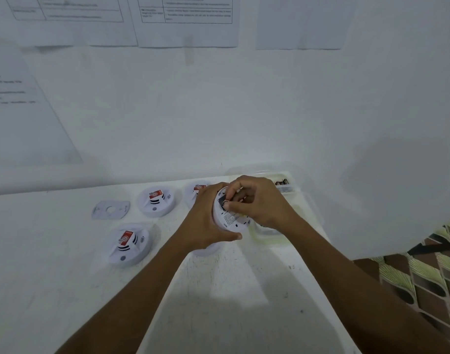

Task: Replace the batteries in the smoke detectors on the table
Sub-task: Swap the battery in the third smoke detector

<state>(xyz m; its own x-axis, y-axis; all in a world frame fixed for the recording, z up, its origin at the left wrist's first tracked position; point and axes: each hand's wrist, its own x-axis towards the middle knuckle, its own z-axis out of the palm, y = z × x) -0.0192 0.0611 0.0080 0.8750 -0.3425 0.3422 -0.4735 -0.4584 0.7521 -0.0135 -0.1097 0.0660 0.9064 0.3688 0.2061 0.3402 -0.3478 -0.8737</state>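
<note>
White wall point(218, 111) fills the upper half of the frame and carries 4 printed sheets point(188, 21): 3 along the top edge and 1 slanting at the left. Below it a white surface point(65, 290) spans the lower half, with patterned floor point(428, 284) at the lower right.

2 bare forearms point(333, 277) reach up from the bottom edge to the centre. The left hand point(206, 218) grips 1 held detector point(231, 221), tilted with its back to the camera, just above the surface; its fingers curl round the left rim and the thumb hooks the lower edge. The right hand point(257, 203) has its fingers curled, thumb and forefinger pinching a small part point(226, 201) at the dark recess in that back; it is too small to identify.

2 clear containers point(305, 208) lie right of the hands; the far 1 holds dark batteries point(282, 182), count unclear.

3 more detectors point(156, 201) lie left of the hands, each with a red label, 1 half hidden behind the left hand. 1 flat mounting plate point(111, 209) lies furthest left.
</note>
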